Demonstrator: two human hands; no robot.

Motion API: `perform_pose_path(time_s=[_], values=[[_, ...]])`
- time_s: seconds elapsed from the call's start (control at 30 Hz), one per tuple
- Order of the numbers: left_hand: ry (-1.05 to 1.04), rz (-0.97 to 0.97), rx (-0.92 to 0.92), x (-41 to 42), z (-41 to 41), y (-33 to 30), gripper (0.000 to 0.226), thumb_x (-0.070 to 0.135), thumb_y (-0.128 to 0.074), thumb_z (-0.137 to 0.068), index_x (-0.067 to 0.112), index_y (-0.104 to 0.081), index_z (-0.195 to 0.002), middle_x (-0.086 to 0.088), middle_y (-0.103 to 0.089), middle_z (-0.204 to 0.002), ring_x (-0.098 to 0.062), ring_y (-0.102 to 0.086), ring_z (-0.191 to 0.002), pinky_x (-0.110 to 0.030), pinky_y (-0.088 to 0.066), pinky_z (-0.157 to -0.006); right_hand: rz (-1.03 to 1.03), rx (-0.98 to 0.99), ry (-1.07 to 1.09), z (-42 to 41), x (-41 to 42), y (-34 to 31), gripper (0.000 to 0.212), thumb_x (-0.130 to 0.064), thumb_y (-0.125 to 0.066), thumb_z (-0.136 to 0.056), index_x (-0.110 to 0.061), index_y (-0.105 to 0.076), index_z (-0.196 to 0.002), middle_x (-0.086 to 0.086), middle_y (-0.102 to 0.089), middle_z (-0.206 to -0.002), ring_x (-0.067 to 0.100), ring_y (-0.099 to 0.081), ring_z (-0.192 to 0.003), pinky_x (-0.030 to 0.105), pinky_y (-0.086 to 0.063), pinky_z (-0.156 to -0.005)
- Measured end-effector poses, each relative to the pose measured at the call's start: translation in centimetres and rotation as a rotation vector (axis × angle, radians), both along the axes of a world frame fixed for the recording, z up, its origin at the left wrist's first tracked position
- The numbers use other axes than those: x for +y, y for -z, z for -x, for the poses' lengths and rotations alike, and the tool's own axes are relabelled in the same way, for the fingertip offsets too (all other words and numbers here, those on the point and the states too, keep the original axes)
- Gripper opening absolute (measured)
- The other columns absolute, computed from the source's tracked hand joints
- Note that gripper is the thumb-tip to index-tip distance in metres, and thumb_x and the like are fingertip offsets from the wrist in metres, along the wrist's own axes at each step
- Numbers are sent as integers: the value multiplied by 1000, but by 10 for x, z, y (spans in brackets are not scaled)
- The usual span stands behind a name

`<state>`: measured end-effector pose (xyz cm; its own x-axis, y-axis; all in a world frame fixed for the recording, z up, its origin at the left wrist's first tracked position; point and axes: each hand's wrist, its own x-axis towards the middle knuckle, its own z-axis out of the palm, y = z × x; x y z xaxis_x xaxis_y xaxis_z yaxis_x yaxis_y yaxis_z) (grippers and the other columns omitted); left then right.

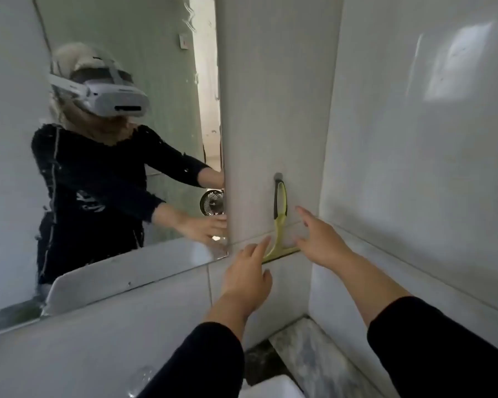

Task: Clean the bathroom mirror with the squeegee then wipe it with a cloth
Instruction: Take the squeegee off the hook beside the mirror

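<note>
Mirror (121, 139) is untouched so far, so this is just the grab-the-tool step. Squeegee (279, 222) hangs on a wall hook beside the mirror's right edge. Right hand (319, 242) and left hand (246, 275) reach for it, both empty with fingers spread. Next: lift it off.

Glossy white ceramic wall tiles (414, 139), a reflective, droplet-speckled glass mirror (161, 67) and a smooth yellow-green plastic squeegee (279, 225) are seen.

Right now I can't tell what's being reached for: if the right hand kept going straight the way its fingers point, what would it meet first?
Most likely the squeegee hanging from a wall hook. The open right hand points up-left at its yellow-green handle; depth is unclear, so it might touch the tiled wall beside it.
</note>
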<state>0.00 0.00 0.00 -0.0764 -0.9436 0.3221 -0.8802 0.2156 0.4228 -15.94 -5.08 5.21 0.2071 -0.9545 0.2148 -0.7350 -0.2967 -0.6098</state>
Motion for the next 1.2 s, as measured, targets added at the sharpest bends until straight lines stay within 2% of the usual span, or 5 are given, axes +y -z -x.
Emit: perform_pose_path(time_s=[0.37,0.67,0.77,0.97,1.2], values=[[-75,65,-115,-47,9,57,71,20,-43,-92,33,-4,-151,5,-34,-147,-17,-32,-134,-32,-23,-110,286,-359,56,-46,-72,23,81,-15,-65,-86,-46,-19,-145,5,-57,-130,25,-60,-105,42,-48,-95],[-172,336,-98,-39,25,57,51,31,-59,-81,27,-53,-132,5,-63,-106,-20,-60,-102,-42,-42,-102,283,-447,91,-31,-53,-2,82,-9,-65,-79,-42,-28,-144,-10,-44,-64,7,-44,-52,18,-38,-55],[-254,461,-46,7,37,24,45,43,-47,-85,32,-57,-127,8,-63,-100,-16,-60,-99,-43,-34,-110,294,-454,76,-24,-3,-40,83,-9,-64,-79,-42,-26,-145,-11,-44,-60,7,-45,-50,20,-40,-54],[-353,518,34,39,29,10,40,53,-54,-82,33,-65,-115,9,-61,-90,-14,-56,-91,-45,-25,-113,165,-541,49,-39,36,-54,87,-11,-64,-79,-49,-18,-143,-5,-54,-75,15,-53,-56,48,-59,-63],[-417,500,-87,131,-32,-42,36,39,-69,-79,27,-69,-112,5,-59,-84,-20,-59,-81,-54,-36,-107,35,-739,-18,-88,122,-80,84,-9,-65,-84,-43,-15,-142,3,-54,-75,22,-62,-71,52,-59,-69]])
